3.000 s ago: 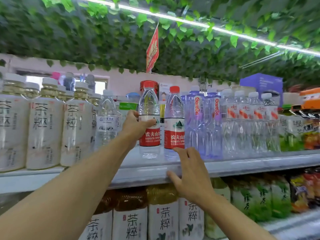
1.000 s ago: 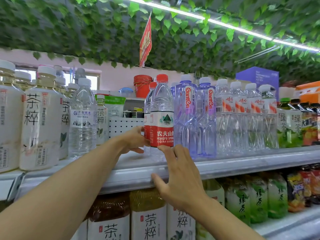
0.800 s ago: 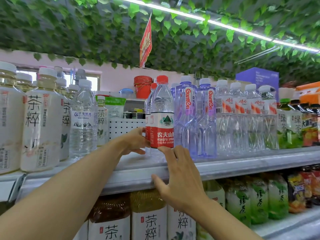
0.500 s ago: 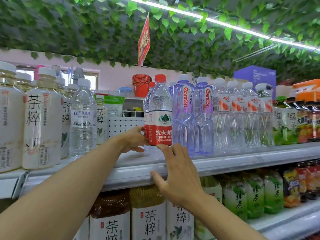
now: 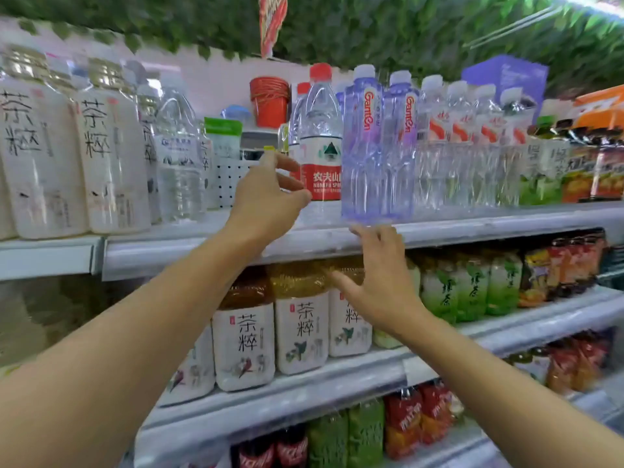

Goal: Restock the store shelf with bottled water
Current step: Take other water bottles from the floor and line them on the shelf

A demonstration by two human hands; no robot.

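A clear water bottle with a red cap and red label [image 5: 320,140] stands upright on the top shelf [image 5: 472,228], with a second red-capped bottle close behind it. My left hand [image 5: 270,194] hovers just left of the bottle, fingers loosely curled, holding nothing. My right hand [image 5: 378,278] is lower, in front of the shelf's front edge, fingers spread and empty. Two purple-tinted bottles [image 5: 378,146] stand right of the red-label bottle.
Clear water bottles with red-white labels [image 5: 472,140] fill the shelf to the right. Tall white tea bottles [image 5: 67,146] and a clear water bottle [image 5: 175,153] stand left, with a gap between. Lower shelves hold tea, green drinks and cola. Leafy decoration hangs overhead.
My left hand has let go of the red-label bottle and drawn back slightly. My right hand has dropped from the bottle's base to below the shelf edge. The view tilted downward.
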